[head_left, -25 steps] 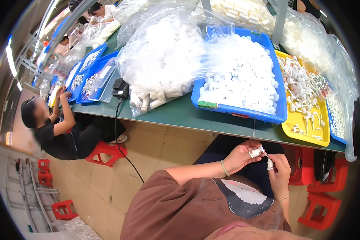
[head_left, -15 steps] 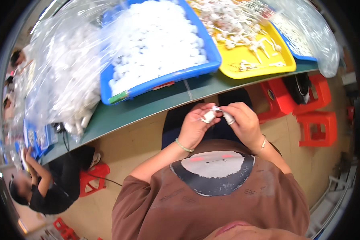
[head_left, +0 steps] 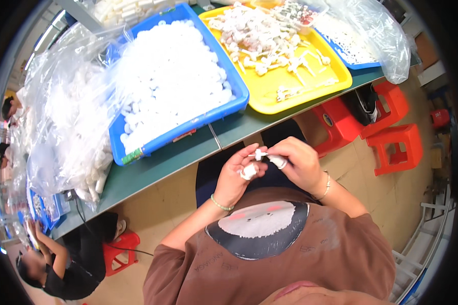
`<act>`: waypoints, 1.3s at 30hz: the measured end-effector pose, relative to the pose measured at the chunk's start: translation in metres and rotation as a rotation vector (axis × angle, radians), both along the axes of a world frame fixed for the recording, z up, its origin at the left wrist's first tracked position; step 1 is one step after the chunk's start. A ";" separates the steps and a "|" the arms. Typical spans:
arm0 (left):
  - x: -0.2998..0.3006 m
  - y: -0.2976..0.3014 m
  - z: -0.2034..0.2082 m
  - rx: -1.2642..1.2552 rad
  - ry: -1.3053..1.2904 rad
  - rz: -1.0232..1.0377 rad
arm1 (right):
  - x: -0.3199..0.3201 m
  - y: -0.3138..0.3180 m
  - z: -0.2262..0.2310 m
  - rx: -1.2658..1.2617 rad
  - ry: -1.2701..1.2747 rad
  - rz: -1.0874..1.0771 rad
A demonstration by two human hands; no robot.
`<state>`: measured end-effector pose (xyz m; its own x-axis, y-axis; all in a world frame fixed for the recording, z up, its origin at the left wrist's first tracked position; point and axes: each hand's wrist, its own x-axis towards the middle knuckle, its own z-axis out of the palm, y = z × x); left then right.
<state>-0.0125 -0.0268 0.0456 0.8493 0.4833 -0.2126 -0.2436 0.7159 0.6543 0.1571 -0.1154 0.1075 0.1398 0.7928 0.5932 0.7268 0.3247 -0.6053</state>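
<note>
Above my lap, in front of the table edge, both hands meet over a small white plastic part [head_left: 260, 154] with a thin stem. My left hand [head_left: 233, 178] pinches it from the left between thumb and forefinger. A second white piece [head_left: 249, 171], short and cap-like, lies against the curled fingers of that hand. From the right, the fingertips of my right hand [head_left: 301, 161] close on the stem's other end. Just below those fingertips sits a white sleeve-like piece [head_left: 277, 161]; whether it is worn on a finger or held, I cannot make out.
On the green table [head_left: 185, 147] stand a blue tray [head_left: 239, 104] of white round pieces and a yellow tray [head_left: 269, 104] of stemmed white parts. Plastic bags [head_left: 71, 101] bulge at left. Red stools [head_left: 399, 145] stand right. Another person [head_left: 74, 269] works at far left.
My view has shifted, so more of the table shows. My left fingers have opened out somewhat, uncovering the cap-like piece, and the stemmed part now shows plainly between both hands.
</note>
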 end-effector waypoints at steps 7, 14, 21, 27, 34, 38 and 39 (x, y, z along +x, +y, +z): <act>-0.001 0.006 -0.005 -0.023 0.189 -0.048 | 0.092 0.091 0.095 0.277 0.021 -0.329; -0.005 0.009 -0.023 -0.292 0.248 0.083 | 0.137 0.111 0.098 -0.063 -0.230 -0.251; 0.008 0.007 -0.018 -0.197 0.124 -0.058 | 0.115 0.076 0.101 -0.578 -0.374 0.078; 0.007 0.008 -0.007 -0.094 0.167 -0.092 | 0.109 0.086 0.094 -0.561 -0.523 0.110; 0.000 0.009 -0.004 -0.204 0.024 -0.034 | 0.110 0.087 0.089 -0.381 -0.278 0.045; -0.002 0.009 -0.014 -0.279 -0.111 0.024 | 0.087 0.063 0.091 -0.063 -0.141 -0.056; 0.000 0.010 -0.013 -0.301 -0.131 0.029 | 0.082 0.054 0.093 -0.068 -0.157 -0.079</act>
